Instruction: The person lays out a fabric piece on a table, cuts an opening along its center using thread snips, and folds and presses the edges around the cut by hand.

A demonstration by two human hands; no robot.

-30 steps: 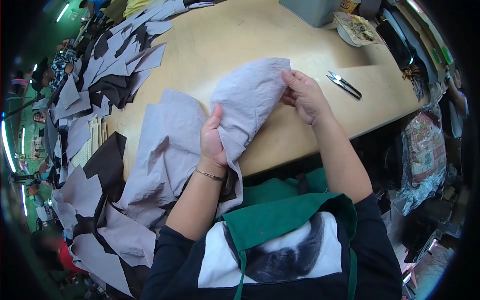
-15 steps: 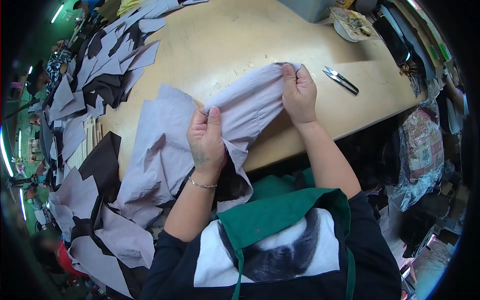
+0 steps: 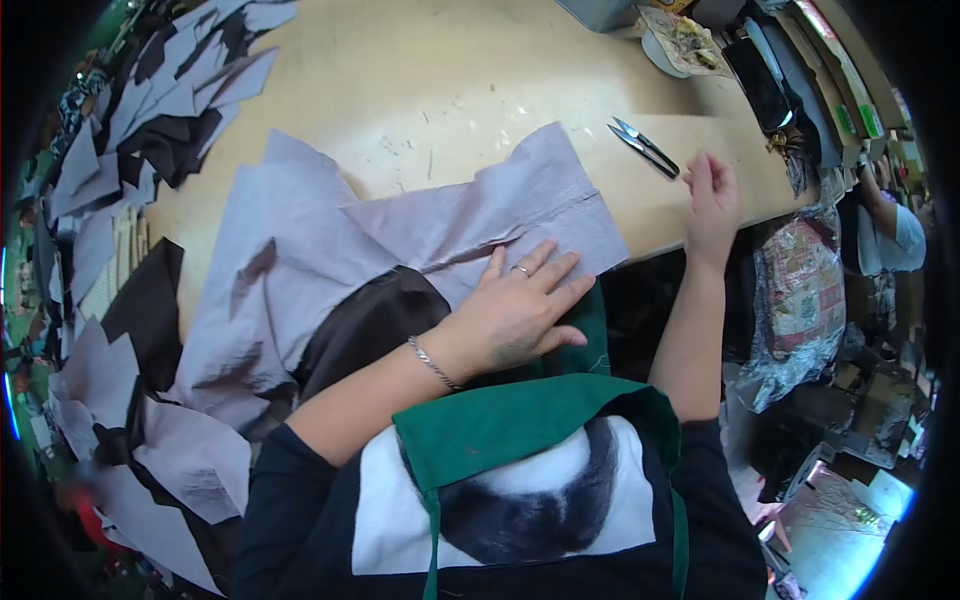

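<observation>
A greyish-lilac fabric piece (image 3: 400,230) with a stitched seam lies spread over the table's front edge, its dark side showing in a fold (image 3: 375,315). My left hand (image 3: 520,310), with a ring on one finger and a bracelet at the wrist, rests flat on the cloth, fingers spread. To the right of the cloth, my right hand (image 3: 712,205) is held near the table edge with its fingers curled together; whatever they might hold is too small to see. Thread snips (image 3: 645,147) with dark handles lie on the table just left of that hand.
Lilac and dark cut fabric pieces (image 3: 180,95) are heaped at the table's left, with more hanging at lower left (image 3: 190,450). A bowl (image 3: 665,55) and a phone (image 3: 757,85) stand at the back right. Beyond the right edge sits a plastic-wrapped bundle (image 3: 800,290).
The cloth, earlier held up between both hands, now lies flatter. My left hand has opened onto it. My right hand has let it go and moved right, beside the snips.
</observation>
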